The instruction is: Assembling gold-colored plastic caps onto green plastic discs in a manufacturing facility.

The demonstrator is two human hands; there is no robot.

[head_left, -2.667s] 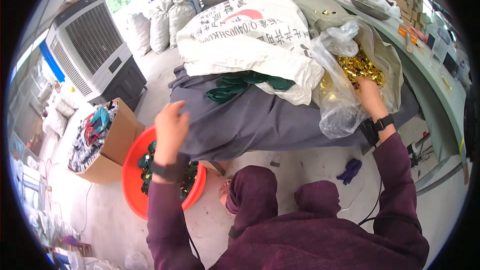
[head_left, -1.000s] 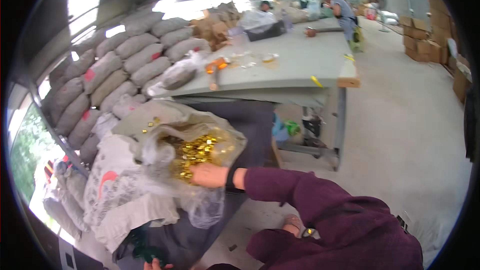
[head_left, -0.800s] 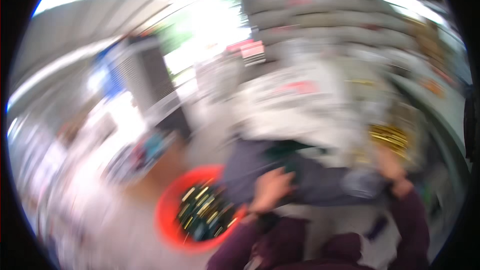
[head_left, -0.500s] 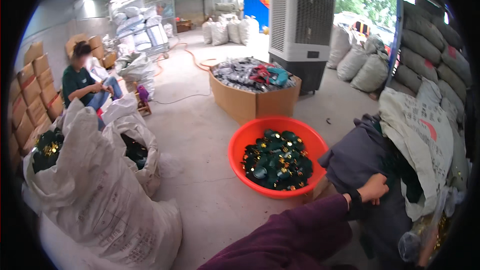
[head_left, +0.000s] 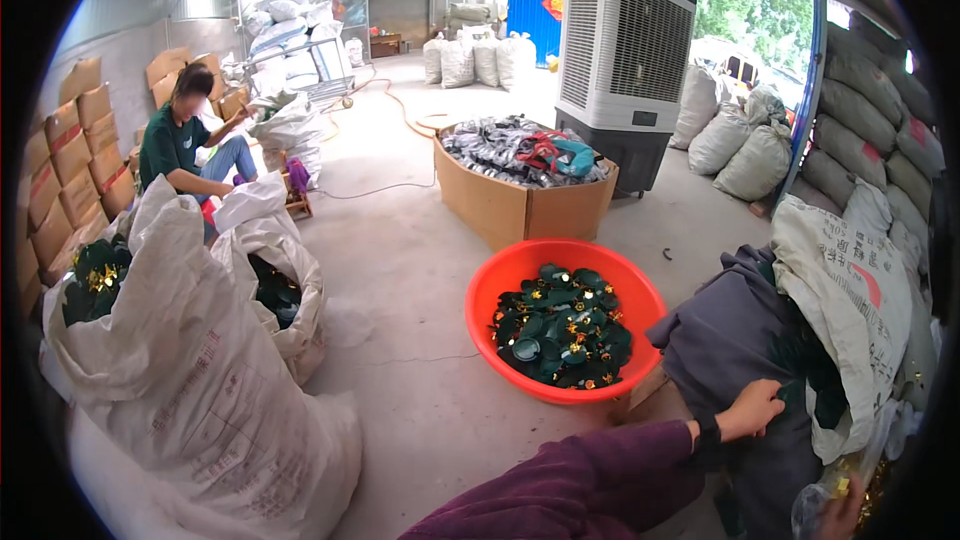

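Note:
My left hand [head_left: 752, 410], in a maroon sleeve with a dark band at the wrist, reaches across to the right over grey cloth [head_left: 720, 330]. Its fingers are curled together beside dark green pieces [head_left: 822, 380] in the mouth of a white woven sack [head_left: 835, 260]; what they pinch is too small to make out. At the lower right edge my right hand [head_left: 842, 512] is dim and partly cut off, beside a clear plastic bag [head_left: 808, 505] and shiny gold pieces [head_left: 878, 485]. An orange-red basin [head_left: 480, 290] holds green leaf-like pieces with gold bits.
Large white sacks [head_left: 220, 430] of green pieces stand at the left. Beyond the basin are a cardboard box [head_left: 560, 215] of silvery packets and a tall air cooler [head_left: 625, 60]. A seated person [head_left: 180, 140] works by stacked cartons [head_left: 70, 165]. Filled sacks [head_left: 850, 100] are piled right.
The view has shifted slightly. My left hand stays by the green pieces; my right hand now shows at the lower right. The seated person has raised one arm toward a sack.

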